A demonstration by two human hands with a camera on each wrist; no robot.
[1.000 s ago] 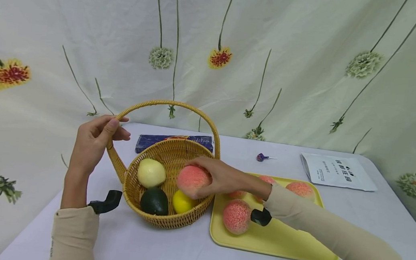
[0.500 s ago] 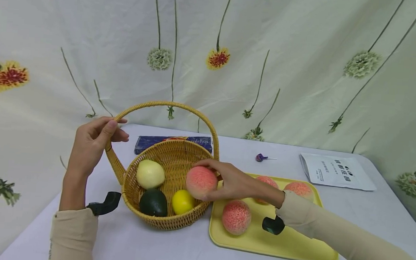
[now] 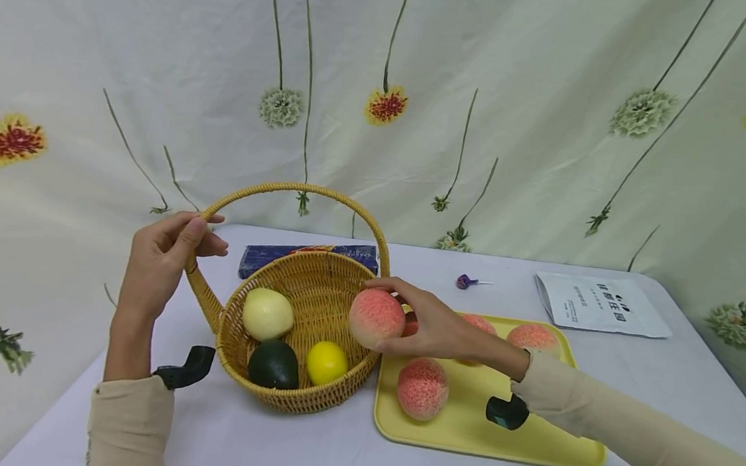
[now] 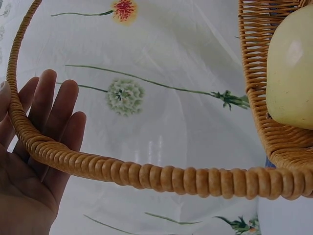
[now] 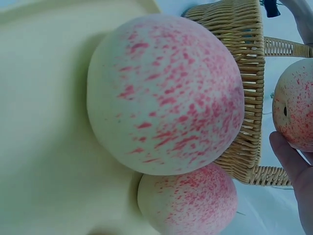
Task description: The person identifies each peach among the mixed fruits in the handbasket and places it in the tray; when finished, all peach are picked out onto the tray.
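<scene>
In the head view, my left hand [image 3: 164, 253] pinches the wrapped handle [image 3: 298, 188] of a wicker basket [image 3: 296, 401] between thumb and fingers. My right hand [image 3: 434, 329] grips a pink peach [image 3: 376, 320] over the basket's right rim, near the tray. Inside the basket lie a pale yellow-green fruit [image 3: 268, 314], a dark green avocado-like fruit [image 3: 273, 364] and a yellow lemon-like fruit [image 3: 327, 363]. The left wrist view shows the handle [image 4: 146, 175] crossing my palm. Beyond two other peaches, the right wrist view has the held peach [image 5: 296, 105] at its right edge.
Right of the basket is a yellow tray [image 3: 528, 435] bearing several peaches, one at its front left [image 3: 423, 389]. Behind the basket lies a blue spaghetti box [image 3: 267, 258]. A lollipop [image 3: 465, 281] and a white pouch [image 3: 602, 304] lie farther back. A floral cloth hangs behind.
My right hand has carried the peach rightward, from over the basket's inside to its right rim, uncovering the lemon-like fruit. My left hand keeps its hold on the handle.
</scene>
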